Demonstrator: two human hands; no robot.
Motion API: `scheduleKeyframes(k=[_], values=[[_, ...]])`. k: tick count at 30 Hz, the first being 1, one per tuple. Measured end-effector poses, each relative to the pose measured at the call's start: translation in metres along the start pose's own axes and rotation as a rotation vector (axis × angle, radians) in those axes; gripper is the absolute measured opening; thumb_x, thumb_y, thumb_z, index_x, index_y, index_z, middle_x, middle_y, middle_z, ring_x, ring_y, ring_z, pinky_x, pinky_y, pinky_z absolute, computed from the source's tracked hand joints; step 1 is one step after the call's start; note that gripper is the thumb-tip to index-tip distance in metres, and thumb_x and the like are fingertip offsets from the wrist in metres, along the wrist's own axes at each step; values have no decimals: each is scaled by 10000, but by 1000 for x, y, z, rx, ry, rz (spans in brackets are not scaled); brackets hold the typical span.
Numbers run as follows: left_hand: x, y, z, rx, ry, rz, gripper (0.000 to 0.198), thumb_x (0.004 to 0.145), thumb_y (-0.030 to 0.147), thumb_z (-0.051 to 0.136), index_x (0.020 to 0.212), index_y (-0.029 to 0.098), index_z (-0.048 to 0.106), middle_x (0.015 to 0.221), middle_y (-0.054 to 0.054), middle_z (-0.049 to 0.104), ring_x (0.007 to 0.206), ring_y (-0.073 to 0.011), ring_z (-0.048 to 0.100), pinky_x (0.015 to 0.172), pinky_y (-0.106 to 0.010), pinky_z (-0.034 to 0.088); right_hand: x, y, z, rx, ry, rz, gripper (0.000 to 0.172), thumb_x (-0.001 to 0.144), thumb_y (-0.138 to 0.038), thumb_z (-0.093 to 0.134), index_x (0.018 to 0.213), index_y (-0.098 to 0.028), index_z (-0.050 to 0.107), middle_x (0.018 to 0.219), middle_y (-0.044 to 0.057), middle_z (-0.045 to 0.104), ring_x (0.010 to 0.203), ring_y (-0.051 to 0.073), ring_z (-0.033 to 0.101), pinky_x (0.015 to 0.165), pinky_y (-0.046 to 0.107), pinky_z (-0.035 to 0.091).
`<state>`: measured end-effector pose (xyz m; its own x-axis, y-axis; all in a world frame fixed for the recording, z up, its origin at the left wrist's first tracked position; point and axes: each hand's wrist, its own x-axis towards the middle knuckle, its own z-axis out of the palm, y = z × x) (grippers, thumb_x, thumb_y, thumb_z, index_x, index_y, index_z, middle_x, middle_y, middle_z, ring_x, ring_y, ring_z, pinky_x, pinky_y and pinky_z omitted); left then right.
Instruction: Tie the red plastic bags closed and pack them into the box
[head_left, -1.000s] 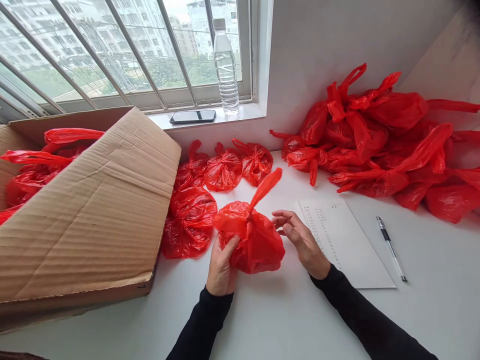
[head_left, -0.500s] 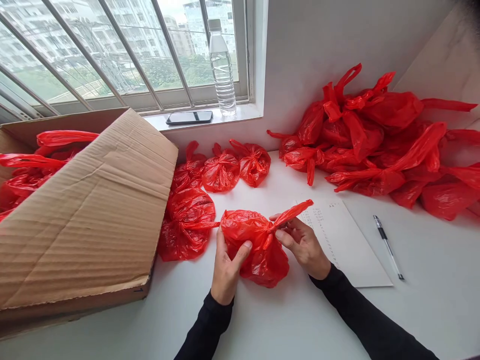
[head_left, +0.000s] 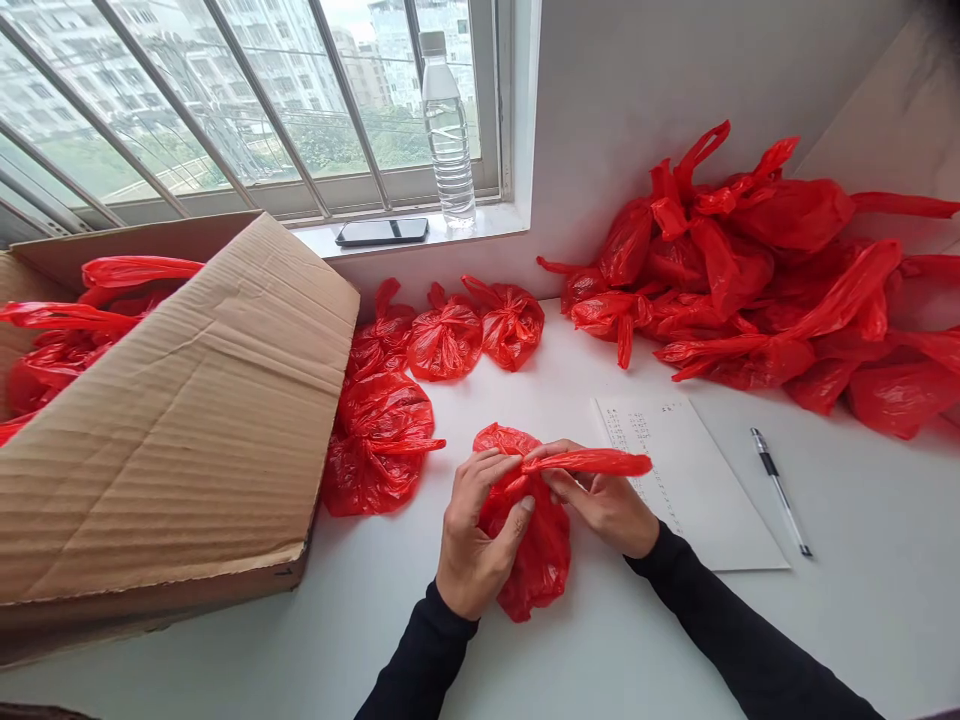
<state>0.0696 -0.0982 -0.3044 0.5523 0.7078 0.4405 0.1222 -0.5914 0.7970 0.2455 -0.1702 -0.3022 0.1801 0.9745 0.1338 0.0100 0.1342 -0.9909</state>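
A knotted red plastic bag [head_left: 540,565] rests on the white table between both hands, its twisted tail pointing right. My left hand [head_left: 474,540] grips the bag's left side, fingers at the knot and thumb lower on the plastic. On the other side, my right hand [head_left: 611,508] pinches the bag just below the knot, under the tail. What the bag contains cannot be made out. Left of my hands lies another tied red bag [head_left: 381,470], against the cardboard box [head_left: 187,430].
Several small tied bags [head_left: 445,340] line the wall. A heap of red bags [head_left: 750,270] fills the back right. A written sheet [head_left: 705,500] and a pen [head_left: 780,490] lie to the right. A water bottle [head_left: 450,140] and a phone [head_left: 382,232] occupy the windowsill.
My left hand has moved from the bag's side up to its knot. The bag has turned, and its tail has swung down to point level to the right.
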Motion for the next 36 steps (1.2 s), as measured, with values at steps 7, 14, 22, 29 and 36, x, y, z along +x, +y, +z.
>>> scheduleKeyframes(k=[7,14,22,29,36], values=[[1,1,1,-23,-12,-18,330,905,171,660,1206,303,639,1081,3,685,1042,-175,569,949,-352,474,0,-3,2,0,5,-8,151,973,-380,625,1028,-258,694,953,8,655,757,144,585,730,307,488],[-1,4,1,-23,-26,-72,269,913,196,658,1163,293,634,980,12,663,904,-160,562,810,-315,466,5,1,-3,-40,4,50,293,981,-433,599,831,-197,686,694,-8,610,693,151,568,719,322,451],[-2,4,1,-61,-44,-85,268,939,208,613,1196,283,628,1023,-29,667,942,-194,593,834,-363,475,3,-6,-6,-8,-61,4,144,978,-376,607,1016,-247,660,982,24,629,888,185,582,800,344,467],[-3,10,6,-138,-56,-88,224,949,221,614,1160,297,629,1033,-31,684,966,-204,645,875,-382,491,4,-14,-6,57,-26,-33,146,976,-339,602,912,-216,647,914,32,587,813,177,551,719,322,451],[-4,9,1,-148,-34,-74,191,973,213,567,1128,287,651,988,-19,687,923,-182,636,860,-362,484,7,-3,-9,114,-111,52,268,999,-437,555,950,-202,673,758,-4,538,618,124,418,602,296,384]])
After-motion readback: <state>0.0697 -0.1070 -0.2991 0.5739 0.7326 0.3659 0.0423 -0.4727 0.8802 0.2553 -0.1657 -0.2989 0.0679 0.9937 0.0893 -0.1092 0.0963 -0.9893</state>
